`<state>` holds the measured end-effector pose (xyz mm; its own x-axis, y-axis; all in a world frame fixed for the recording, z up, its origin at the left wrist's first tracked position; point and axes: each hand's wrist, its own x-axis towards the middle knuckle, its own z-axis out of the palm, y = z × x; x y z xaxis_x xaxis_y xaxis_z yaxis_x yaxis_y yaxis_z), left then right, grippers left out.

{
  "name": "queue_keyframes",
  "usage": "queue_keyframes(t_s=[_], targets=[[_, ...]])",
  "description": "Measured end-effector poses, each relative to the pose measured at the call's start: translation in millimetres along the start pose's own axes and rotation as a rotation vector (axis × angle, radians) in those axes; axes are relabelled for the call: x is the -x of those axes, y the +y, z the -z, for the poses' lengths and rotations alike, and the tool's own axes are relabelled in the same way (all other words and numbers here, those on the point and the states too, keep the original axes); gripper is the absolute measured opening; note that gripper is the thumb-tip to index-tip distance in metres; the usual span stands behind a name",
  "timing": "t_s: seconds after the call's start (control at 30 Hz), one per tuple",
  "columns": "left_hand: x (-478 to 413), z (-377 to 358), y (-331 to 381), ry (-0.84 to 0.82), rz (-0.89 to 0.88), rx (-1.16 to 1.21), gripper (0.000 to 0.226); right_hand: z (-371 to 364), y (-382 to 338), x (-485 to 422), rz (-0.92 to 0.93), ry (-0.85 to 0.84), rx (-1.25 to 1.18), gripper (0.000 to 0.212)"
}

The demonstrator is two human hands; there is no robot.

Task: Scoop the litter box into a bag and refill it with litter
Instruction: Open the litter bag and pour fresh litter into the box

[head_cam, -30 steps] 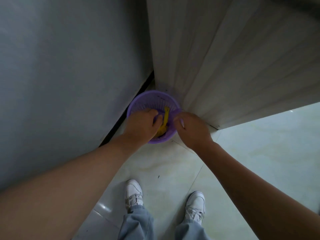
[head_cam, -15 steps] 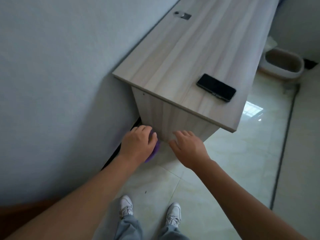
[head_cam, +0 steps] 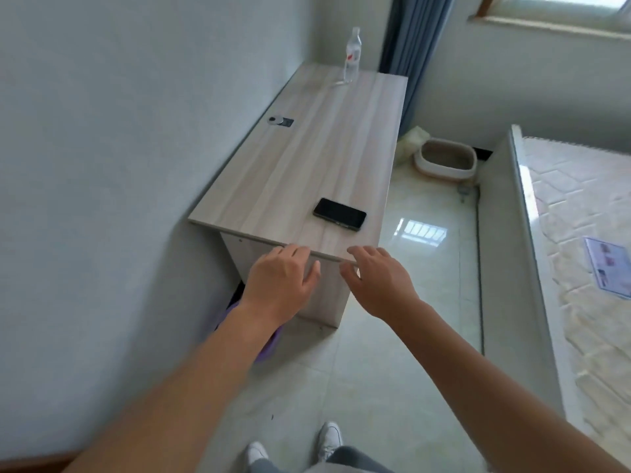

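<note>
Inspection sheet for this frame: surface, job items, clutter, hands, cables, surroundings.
Surface: wooden desk against the wall, on pale tiled floor.
Job's things: litter box on the floor past the desk's far end; purple basket at its near end, mostly behind the left arm.
Clutter: black phone and water bottle on the desk.
Hands: left hand and right hand open, empty, by the desk's near edge.
Cables: nothing seen.
Surroundings: mattress at right, blue curtain, window.

Two hands are showing (left hand [head_cam: 280,278], right hand [head_cam: 379,281]), plus one desk [head_cam: 307,148], one phone [head_cam: 339,214], one bottle [head_cam: 352,56], one litter box [head_cam: 421,163].
</note>
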<state>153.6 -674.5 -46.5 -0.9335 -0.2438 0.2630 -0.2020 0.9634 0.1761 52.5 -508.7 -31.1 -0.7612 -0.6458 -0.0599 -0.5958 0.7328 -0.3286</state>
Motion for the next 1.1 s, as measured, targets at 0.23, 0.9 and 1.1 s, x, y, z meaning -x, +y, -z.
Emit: queue_keyframes(t_s=[0.23, 0.9, 1.1], targets=[[-24, 31, -5, 0.039, -0.15, -0.018, 0.056, 27, -7, 22, -0.085, 0.053, 0.108, 0.043], [2, 41, -47, -0.036, -0.395, 0.009, 0.053, 16, -101, 66, -0.33, 0.15, 0.177, 0.044], [-1, 45, -16, -0.035, -0.432, 0.027, 0.044, 26, -81, 90, -0.385, 0.183, 0.179, 0.047]])
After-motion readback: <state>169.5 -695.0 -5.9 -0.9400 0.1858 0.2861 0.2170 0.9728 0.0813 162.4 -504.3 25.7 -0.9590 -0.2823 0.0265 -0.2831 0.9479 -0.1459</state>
